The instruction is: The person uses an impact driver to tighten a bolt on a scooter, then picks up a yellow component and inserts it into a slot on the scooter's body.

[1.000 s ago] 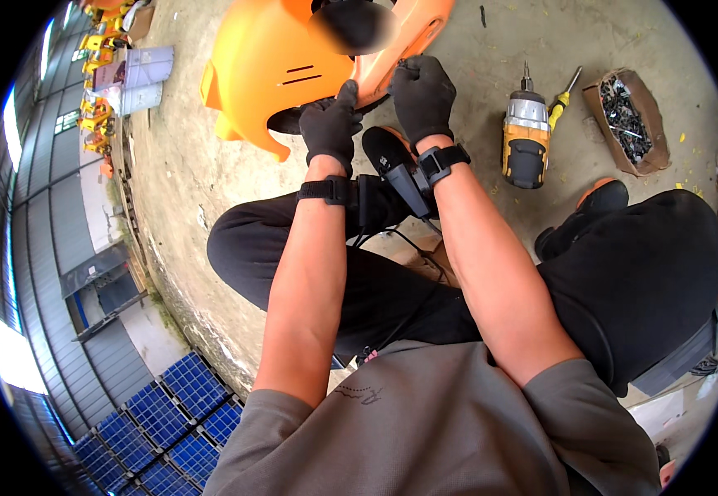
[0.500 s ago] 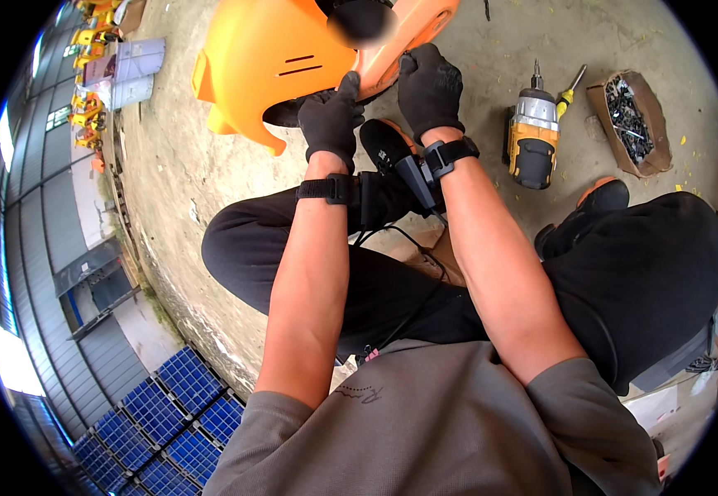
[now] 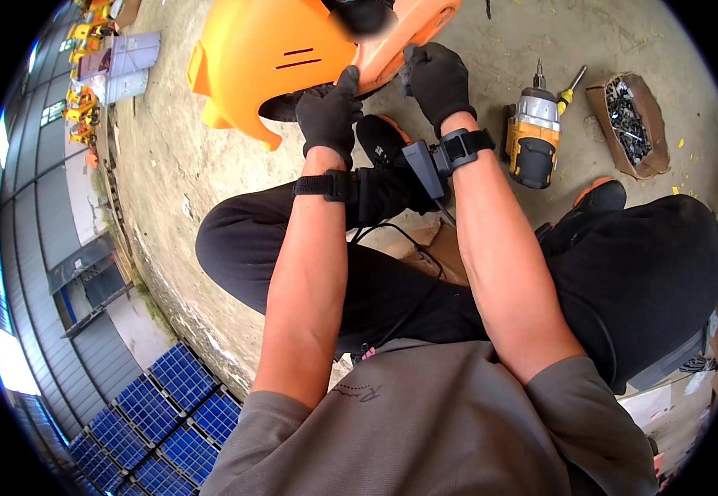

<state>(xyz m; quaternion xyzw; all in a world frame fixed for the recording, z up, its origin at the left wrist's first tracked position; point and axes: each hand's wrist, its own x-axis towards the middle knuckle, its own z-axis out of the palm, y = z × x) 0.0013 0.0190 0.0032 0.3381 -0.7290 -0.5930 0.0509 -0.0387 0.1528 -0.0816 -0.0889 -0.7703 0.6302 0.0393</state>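
A large orange plastic shell (image 3: 251, 58) with two dark slots lies at the top, joined to a lighter orange plastic strip (image 3: 400, 37). My left hand (image 3: 328, 112), in a black glove, grips the lower edge where shell and strip meet, its thumb against the strip. My right hand (image 3: 436, 83), gloved too, is curled closed at the strip's lower right edge; what its fingertips hold is hidden. A yellow-and-black power driver (image 3: 532, 140) lies to the right, beside a yellow-handled screwdriver (image 3: 565, 101). Right of them sits an open cardboard box (image 3: 630, 120) of small dark fasteners.
My bent legs (image 3: 640, 273) and black shoes (image 3: 379, 136) frame the concrete floor. Blue gridded crates (image 3: 177, 372) stand at lower left along a corrugated metal wall (image 3: 61, 215). At upper left are several yellow plastic items (image 3: 82, 112) and pale bins (image 3: 131, 58).
My right hand has shifted a little rightward and my left hand slightly up and left. The orange shell has moved slightly up and left in the picture.
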